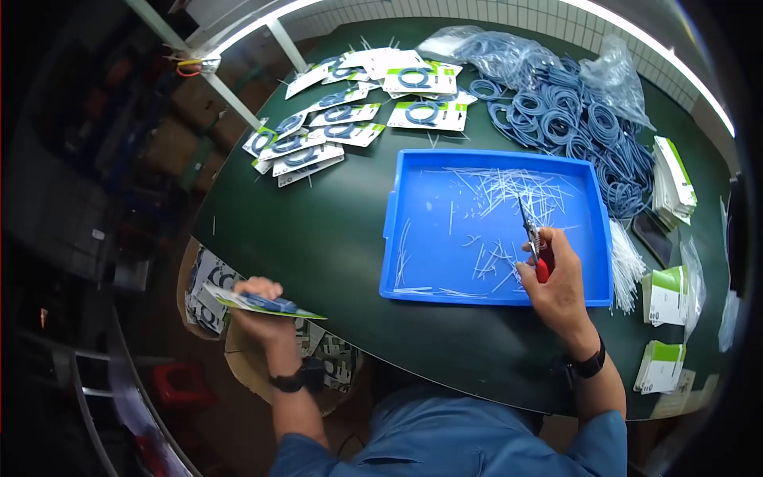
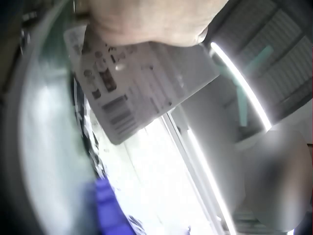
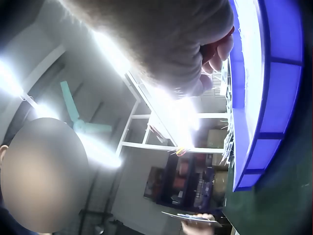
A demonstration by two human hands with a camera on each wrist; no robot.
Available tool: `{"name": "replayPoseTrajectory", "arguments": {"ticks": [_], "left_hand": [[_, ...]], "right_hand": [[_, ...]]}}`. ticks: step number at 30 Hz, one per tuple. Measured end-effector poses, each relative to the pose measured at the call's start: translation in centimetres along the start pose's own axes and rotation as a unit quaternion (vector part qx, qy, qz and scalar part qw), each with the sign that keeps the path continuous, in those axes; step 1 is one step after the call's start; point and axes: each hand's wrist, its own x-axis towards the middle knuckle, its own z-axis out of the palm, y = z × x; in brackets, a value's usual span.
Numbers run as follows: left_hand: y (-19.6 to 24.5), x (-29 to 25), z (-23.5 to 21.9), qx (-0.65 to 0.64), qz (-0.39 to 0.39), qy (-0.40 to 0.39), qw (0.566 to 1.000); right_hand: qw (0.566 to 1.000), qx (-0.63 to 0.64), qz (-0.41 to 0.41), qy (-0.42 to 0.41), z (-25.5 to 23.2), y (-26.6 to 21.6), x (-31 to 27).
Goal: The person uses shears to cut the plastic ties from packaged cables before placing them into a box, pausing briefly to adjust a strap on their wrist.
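the carded cable sits at the tray's 8 o'clock, gripped by the left hand; likely a set-aside step, next calling for release over the carton. its blue coil tops a tilted card. the right hand grasps red-handled cutters over the blue tray.

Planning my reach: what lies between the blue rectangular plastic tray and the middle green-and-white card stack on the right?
Head view: a bunch of thin white strips lies between tray and stack.
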Motion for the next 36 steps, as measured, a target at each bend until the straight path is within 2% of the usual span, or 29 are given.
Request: {"name": "replayPoseTrajectory", "arguments": {"ticks": [1,2,3,4,5,7,8,11,14,16,18,20,22,24,25,28,29,32,33,36], "left_hand": [[1.6,-1.1,-2.1,0.006,-0.026,0.080,0.996],[1.9,-1.9,-3.7,0.006,-0.020,0.084,0.996],[2.4,-2.6,-4.6,0.101,0.018,0.255,0.961],[2.9,-3.4,-5.8,0.191,0.055,0.416,0.887],[3.6,-4.7,-8.4,0.190,0.062,0.420,0.885],[5.2,-7.6,-15.5,0.261,-0.027,0.396,0.880],[5.4,-8.3,-17.3,0.294,-0.074,0.382,0.873],[4.5,-6.3,-17.5,0.297,-0.051,0.351,0.887],[2.5,-1.1,-13.9,0.303,-0.011,0.275,0.912],[1.3,3.5,-9.0,0.342,-0.007,0.196,0.919],[0.3,8.0,-3.0,0.422,0.028,0.085,0.902],[-1.7,12.8,-0.2,0.519,0.092,-0.051,0.848],[-3.7,17.0,3.7,0.608,0.162,-0.127,0.767],[-6.5,21.2,5.0,0.681,0.128,-0.168,0.701],[-8.1,22.7,4.8,0.679,0.129,-0.170,0.702],[-13.6,26.7,2.8,0.765,0.210,-0.222,0.567],[-14.9,27.8,2.1,0.758,0.217,-0.225,0.572],[-17.1,29.5,0.8,0.817,0.128,-0.217,0.518],[-17.6,29.4,1.0,0.814,0.131,-0.218,0.522],[-15.8,28.0,2.3,0.861,0.113,-0.246,0.431]], "right_hand": [[1.000,0.008,0.018,-0.010,-0.1,0.1,0.0],[1.000,0.009,0.012,-0.014,-0.1,0.3,-0.1],[0.999,0.020,0.021,-0.018,0.0,0.3,-0.1],[0.999,0.032,0.029,-0.022,0.2,0.3,-0.1],[0.998,0.044,0.037,-0.026,0.4,0.4,0.0],[0.997,0.054,0.045,-0.028,0.7,0.3,0.2],[0.996,0.059,0.059,-0.027,0.7,0.2,0.2],[0.995,0.063,0.065,-0.031,0.8,0.2,0.2],[0.996,0.057,0.059,-0.032,0.7,0.1,0.3],[0.993,0.073,0.079,-0.040,0.4,-0.2,0.3],[0.992,0.079,0.092,-0.042,0.3,0.0,0.2],[0.993,0.085,0.077,-0.038,0.1,0.7,0.2],[0.993,0.088,0.071,-0.037,0.0,1.0,0.3],[0.991,0.105,0.070,-0.037,-0.1,1.2,0.3],[0.990,0.114,0.070,-0.037,-0.2,1.3,0.3],[0.988,0.127,0.074,-0.037,-0.3,1.3,0.2],[0.988,0.133,0.073,-0.036,-0.4,1.2,0.3],[0.987,0.137,0.067,-0.040,-0.6,1.0,0.3],[0.986,0.143,0.066,-0.051,-0.7,0.9,0.4],[0.988,0.125,0.061,-0.067,-1.1,0.8,0.5]]}}
